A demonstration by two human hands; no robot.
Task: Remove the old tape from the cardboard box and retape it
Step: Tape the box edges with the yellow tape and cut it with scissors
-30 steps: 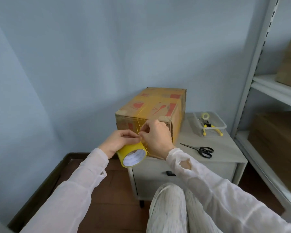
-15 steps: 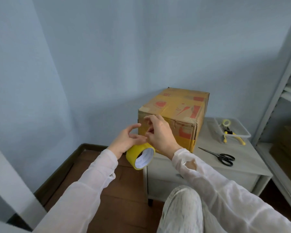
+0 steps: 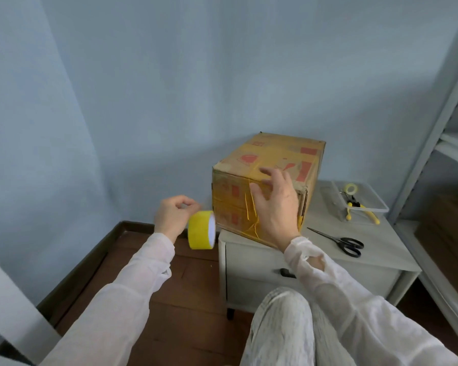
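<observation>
A worn cardboard box [image 3: 280,159] with red print stands on a white nightstand [image 3: 381,257]. Wrinkled strips of yellow tape [image 3: 250,207] run down its near face and over the top edge. My right hand [image 3: 275,204] lies on that near face with fingers spread, reaching up to the top edge. My left hand [image 3: 173,215] is left of the box, off the nightstand, fingers curled, holding a yellow tape roll [image 3: 201,230] at its side. Whether a tape strand still links the roll to the box cannot be made out.
Black scissors [image 3: 347,244] lie on the nightstand right of the box. Behind them a clear tray [image 3: 376,207] holds a small tape roll and a yellow-handled tool. A metal shelf [image 3: 434,122] with cartons stands at the right. My knee [image 3: 280,326] is below, over a wooden floor.
My left hand has carried the roll left, away from the box's face. My right hand let go of its pinch and spread flat on the box. The view has swung left.
</observation>
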